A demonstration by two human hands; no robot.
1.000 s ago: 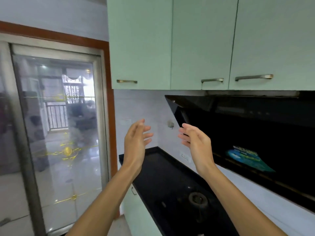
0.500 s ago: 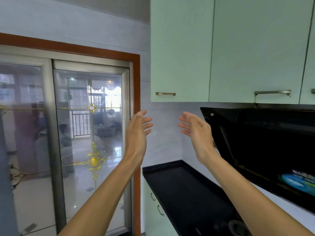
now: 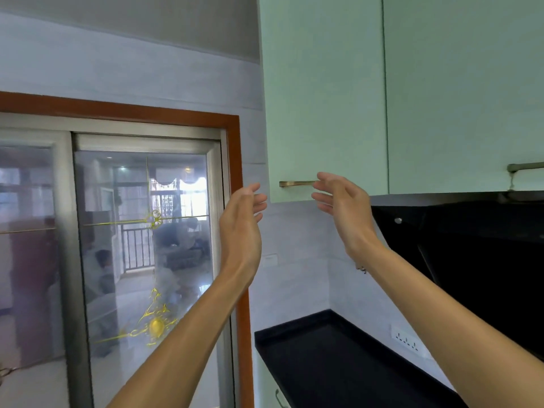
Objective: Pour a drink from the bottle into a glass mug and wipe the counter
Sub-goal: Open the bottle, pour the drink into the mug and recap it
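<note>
My left hand [image 3: 241, 222] and my right hand [image 3: 343, 210] are raised in front of me, palms facing each other, fingers relaxed, holding nothing. The right hand's fingertips are by the brass handle [image 3: 295, 183] of the pale green wall cabinet [image 3: 323, 98]; whether they touch it I cannot tell. The black counter [image 3: 338, 363] lies below at the lower right. No bottle, glass mug or cloth is in view.
A black range hood [image 3: 471, 245] slopes out at the right under the cabinets. A second cabinet handle [image 3: 525, 166] shows at the right edge. A wall socket [image 3: 407, 341] sits above the counter. A sliding glass door [image 3: 141, 260] with a brown frame fills the left.
My view has swung up and to the left, so the hob has dropped out of sight and the wall cabinet fills the top. Both hands stay raised and now reach the cabinet handle's height.
</note>
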